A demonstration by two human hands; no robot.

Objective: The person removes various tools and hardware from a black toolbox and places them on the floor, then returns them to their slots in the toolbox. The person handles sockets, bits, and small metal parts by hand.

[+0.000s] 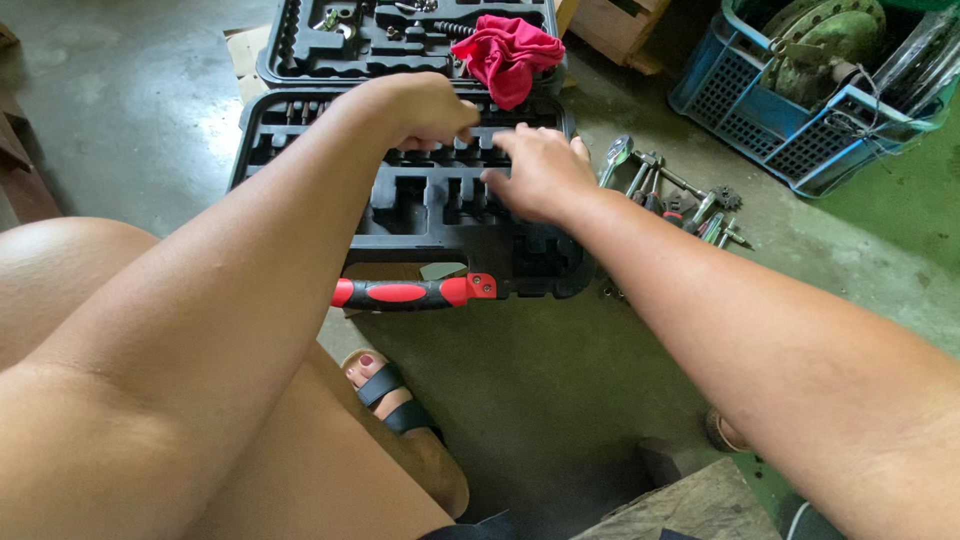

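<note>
Hands over open black tool case (300, 130), which lay on the concrete floor (120, 100). Left hand (425, 108) was curled, fingertips pinched down at the socket row (470, 150) in the lower tray; whether it gripped a socket could not be told. Right hand (540, 172) lay flat, fingers spread, resting on the same row just beside the left. Red rag (508, 55) sat on the hinge between the trays. Red-and-black handle (410, 292) lay at the case's near edge. Loose wrenches and bits (670, 195) were scattered right of the case; blue crate (790, 110) stood beyond. Handling judged best with the right hand steadying the tray while the left pulled straight up, not sideways.
</note>
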